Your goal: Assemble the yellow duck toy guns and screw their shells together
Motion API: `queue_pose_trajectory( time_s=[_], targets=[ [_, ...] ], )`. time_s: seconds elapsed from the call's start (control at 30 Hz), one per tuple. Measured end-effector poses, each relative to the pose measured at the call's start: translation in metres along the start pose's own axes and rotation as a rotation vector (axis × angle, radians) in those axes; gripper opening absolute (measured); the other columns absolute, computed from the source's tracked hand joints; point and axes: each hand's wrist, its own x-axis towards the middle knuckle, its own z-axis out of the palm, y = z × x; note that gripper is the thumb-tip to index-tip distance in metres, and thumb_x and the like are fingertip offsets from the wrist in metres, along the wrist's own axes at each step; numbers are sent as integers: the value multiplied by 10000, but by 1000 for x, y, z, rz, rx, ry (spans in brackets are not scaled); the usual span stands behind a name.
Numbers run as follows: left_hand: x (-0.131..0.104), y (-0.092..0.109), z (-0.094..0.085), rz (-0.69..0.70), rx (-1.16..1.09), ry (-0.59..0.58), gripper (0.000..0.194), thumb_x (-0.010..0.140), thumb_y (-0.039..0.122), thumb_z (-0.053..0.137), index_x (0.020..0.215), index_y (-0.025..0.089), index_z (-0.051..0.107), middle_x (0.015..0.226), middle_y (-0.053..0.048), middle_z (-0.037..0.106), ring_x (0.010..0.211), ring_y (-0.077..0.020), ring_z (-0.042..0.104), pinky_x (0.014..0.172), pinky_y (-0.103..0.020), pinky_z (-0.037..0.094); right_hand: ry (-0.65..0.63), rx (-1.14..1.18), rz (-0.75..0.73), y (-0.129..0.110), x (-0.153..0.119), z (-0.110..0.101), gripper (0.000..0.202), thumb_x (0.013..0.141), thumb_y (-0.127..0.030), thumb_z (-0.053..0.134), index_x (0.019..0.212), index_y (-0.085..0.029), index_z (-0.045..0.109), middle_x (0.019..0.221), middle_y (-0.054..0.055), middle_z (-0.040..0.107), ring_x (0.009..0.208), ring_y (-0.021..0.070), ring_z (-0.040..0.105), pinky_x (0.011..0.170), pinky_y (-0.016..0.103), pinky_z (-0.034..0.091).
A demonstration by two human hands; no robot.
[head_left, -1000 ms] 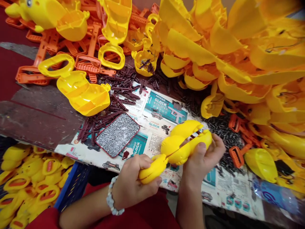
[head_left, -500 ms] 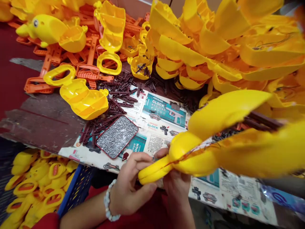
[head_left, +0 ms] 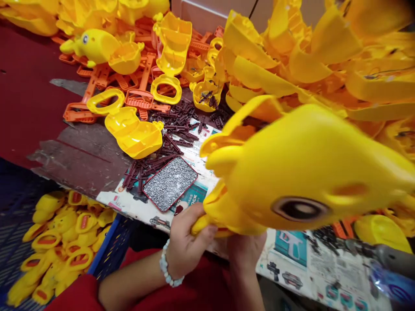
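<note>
Partly, a yellow duck (head_left: 292, 160) hides the right hand (head_left: 245, 250), grip unclear; the left hand (head_left: 186, 244) seemingly clasps its handle (head_left: 199, 225).

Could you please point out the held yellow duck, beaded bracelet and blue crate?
Held yellow duck (head_left: 298, 170), head view: its head, beside the eye.
Beaded bracelet (head_left: 164, 265), head view: its middle beads.
Blue crate (head_left: 109, 244), head view: its right wall.

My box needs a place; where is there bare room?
Free: the red surface, far left, beside orange plastic frames, and the brown tabletop between those frames and a blue plastic basket. Crowded: the back right, heaped with yellow plastic shells; the middle, with dark brown plastic sticks. A held yellow plastic duck blocks the right.
</note>
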Motion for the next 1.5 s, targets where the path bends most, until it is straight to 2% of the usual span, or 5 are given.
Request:
queue_pose_trajectory(
  time_s=[0.2, 0.5, 0.93, 1.1, 1.5],
  targets=[
    [-5, -4, 3, -174, -191, -246, 251, 864, 273, 564, 1103, 200, 590, 981, -70, 676, 872, -207, 629, 795, -299, 501, 30, -61, -188, -20, 15, -14, 424, 1009, -322, 410, 639, -127, 476, 598, -4, 465, 517, 104, 449, 473, 195, 359],
    [44, 1, -56, -363, -604, -368, 757, 743, 734, 505, 1328, 257, 457, 1313, -84, 537, 1210, -329, 499, 999, -416, 431, -424, -241, -270, -10, 60, -87, 407, 934, -361, 447, 627, -151, 612, 631, 33, 576, 550, 147, 554, 532, 225, 432],
    [54, 8, -52, -379, -279, -687, 694, 776, 453, 638, 1333, 232, 288, 1249, -96, 450, 1130, -274, 492, 958, -384, 416, -64, -586, -167, 4, 54, -86, 447, 983, -430, 381, 682, -152, 561, 638, 28, 546, 568, 167, 508, 559, 263, 350],
    [53, 5, -41, -474, -348, -603, 651, 802, 430, 622, 1316, 224, 280, 1281, -97, 435, 1161, -255, 467, 955, -341, 409, -393, -512, -618, -45, 44, -52, 515, 961, -545, 471, 1186, -81, 465, 1203, 176, 474, 1098, 320, 469, 914, 415, 372],
    [48, -6, -32, -598, -569, -525, 324, 894, 408, 529, 1174, 248, 506, 1138, -30, 542, 1044, -191, 501, 862, -247, 406, -509, -382, -688, -44, 42, -32, 497, 946, -508, 544, 1222, -106, 443, 1223, 167, 460, 1093, 322, 468, 913, 475, 366]
  ],
)
